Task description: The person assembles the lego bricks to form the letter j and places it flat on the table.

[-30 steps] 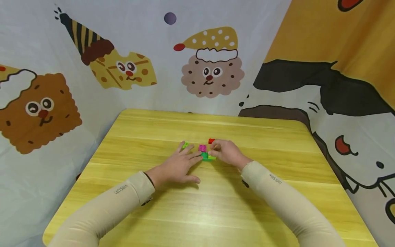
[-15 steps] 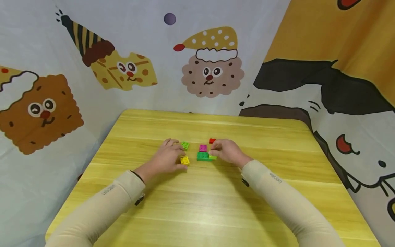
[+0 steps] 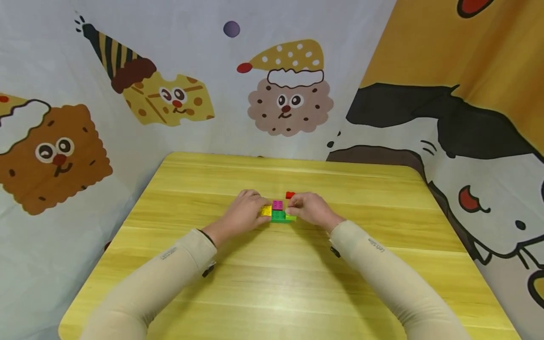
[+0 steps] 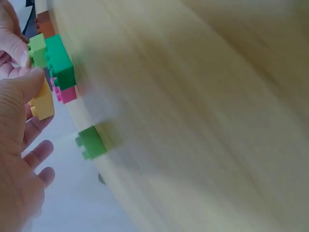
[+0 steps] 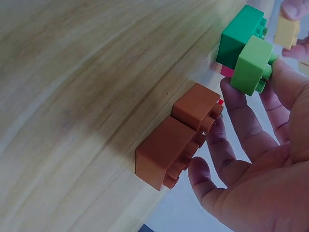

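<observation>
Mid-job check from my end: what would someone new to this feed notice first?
Probably the large cartoon cheese wedge and round biscuit on the backdrop behind the table. Next, near the table's middle, the left hand pinches a yellow brick, while the right hand pinches a light green brick at the right end of a dark green brick. A pink brick stands out just behind the dark green one.

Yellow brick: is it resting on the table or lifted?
Lifted: in the left wrist view, the left hand pinches the yellow brick, with a gap above the table.
</observation>
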Motion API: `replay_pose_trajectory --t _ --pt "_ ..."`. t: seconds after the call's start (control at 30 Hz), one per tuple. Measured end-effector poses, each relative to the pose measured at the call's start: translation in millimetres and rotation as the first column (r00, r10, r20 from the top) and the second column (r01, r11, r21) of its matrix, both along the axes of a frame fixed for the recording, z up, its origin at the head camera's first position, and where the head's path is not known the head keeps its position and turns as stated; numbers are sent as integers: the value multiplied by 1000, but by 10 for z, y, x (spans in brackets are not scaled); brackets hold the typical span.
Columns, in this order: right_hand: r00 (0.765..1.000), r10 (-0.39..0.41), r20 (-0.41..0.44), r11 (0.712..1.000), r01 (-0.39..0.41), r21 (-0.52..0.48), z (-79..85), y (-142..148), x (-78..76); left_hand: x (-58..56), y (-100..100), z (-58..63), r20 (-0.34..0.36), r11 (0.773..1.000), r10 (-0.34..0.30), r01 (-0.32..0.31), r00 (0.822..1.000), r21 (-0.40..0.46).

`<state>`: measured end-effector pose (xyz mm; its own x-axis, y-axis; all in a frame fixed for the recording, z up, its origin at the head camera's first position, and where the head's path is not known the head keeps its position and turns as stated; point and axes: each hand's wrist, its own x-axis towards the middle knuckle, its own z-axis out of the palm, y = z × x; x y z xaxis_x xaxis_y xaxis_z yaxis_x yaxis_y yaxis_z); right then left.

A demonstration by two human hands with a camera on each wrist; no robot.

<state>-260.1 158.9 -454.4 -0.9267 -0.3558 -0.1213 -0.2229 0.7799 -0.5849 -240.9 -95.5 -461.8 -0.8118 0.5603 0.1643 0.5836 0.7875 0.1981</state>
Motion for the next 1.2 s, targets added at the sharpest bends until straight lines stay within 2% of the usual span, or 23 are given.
replay_pose_trajectory --t 0.2,0.37,0.63,1.0,1.2 --pt "1000 16 -10 1000 -16 -6 -21 43 -13 -71 141 -36 25 999 -16 17 1000 -37" --pt "1000 16 -6 1000 -16 -13 -23 37 -11 -97 154 -46 28 999 -26 28 999 -44" --pt "1000 8 2 1000 -8 -27 -18 33 -25 -130 168 -83 97 1000 7 -10 995 25" --pt "1000 7 13 999 -7 -33 -31 45 -53 -156 188 -71 97 1000 13 -14 995 14" --pt "999 29 19 999 -29 -14 -32 30 -16 -136 168 -62 100 1000 2 0 995 -18"
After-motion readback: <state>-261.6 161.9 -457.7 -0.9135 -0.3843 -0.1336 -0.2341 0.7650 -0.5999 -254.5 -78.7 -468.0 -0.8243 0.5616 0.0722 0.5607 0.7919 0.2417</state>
